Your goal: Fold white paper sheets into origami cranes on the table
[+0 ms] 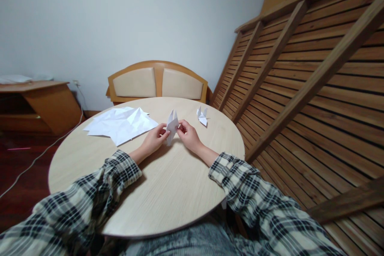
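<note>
Between my two hands, just above the round table (168,192), is a folded white paper (172,125) with two tall points standing up at its top. My left hand (154,138) pinches its left edge between thumb and fingers. On the opposite edge, my right hand (189,136) grips it the same way, fingers bent. Farther back on the right lies a second folded paper figure (202,117), with two upright points and a flat flap toward me. It touches neither hand.
Creased white paper sheets (120,124) lie overlapping on the table's left side. A wooden headboard (158,64) stands beyond the table. Slatted wood panels (300,88) lean along the right. At left are a wooden desk (54,104) and a white cable (45,152) across the floor.
</note>
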`<state>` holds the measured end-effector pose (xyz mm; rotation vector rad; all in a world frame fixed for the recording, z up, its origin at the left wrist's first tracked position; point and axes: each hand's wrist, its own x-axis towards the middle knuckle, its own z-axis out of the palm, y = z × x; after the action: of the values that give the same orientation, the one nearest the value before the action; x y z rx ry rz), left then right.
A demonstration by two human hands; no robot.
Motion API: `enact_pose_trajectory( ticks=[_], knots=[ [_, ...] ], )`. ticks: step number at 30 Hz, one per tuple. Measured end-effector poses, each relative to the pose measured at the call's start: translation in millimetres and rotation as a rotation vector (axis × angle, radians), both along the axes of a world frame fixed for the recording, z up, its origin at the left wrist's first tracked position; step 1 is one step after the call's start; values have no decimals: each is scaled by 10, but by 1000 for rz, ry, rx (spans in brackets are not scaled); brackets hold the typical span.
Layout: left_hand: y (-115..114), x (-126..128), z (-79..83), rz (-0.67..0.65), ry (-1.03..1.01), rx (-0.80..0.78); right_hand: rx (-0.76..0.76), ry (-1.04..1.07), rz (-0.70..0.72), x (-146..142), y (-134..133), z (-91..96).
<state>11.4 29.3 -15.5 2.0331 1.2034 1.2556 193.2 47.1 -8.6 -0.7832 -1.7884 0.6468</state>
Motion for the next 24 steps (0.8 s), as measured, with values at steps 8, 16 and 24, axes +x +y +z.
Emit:
enact_pose_trajectory(
  ticks=[8, 16, 24],
  knots=[
    [62, 1, -44, -11, -126, -66, 1, -12, 28, -4, 22, -34],
    [93, 16, -43, -14, -247, -133, 51, -26, 73, -7, 49, -83],
    [49, 41, 17, 1, -395, -203, 60, -75, 142, 2, 12, -79]
  ],
)
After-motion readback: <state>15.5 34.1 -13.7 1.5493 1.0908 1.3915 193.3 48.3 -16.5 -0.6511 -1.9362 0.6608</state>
